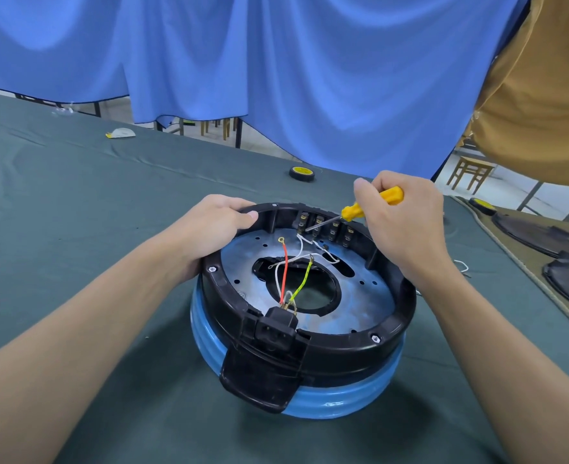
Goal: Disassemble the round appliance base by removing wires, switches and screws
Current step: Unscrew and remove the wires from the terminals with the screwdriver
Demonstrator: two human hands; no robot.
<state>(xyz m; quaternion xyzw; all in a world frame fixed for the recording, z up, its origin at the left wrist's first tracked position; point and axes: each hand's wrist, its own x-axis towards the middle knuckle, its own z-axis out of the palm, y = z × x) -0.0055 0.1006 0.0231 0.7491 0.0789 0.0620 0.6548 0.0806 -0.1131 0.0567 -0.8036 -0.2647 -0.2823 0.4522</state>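
Note:
The round appliance base (343,349), with a black ring over a blue body, lies upside down on the green cloth. My left hand (214,226) grips its far left rim. My right hand (403,226) holds a yellow-handled screwdriver (370,204), whose tip touches the row of switches (323,227) on the far inner wall. Inside lie a red wire (284,269), a yellow-green wire (301,284) and white wires (304,247), running toward the black socket (278,324) at the near rim. Screws (375,338) sit in the ring.
A roll of black tape (302,173) with a yellow core lies beyond the base. Dark round covers (544,236) rest on a tan mat to the right. A white-yellow item (120,132) lies far left. Blue drapes hang behind.

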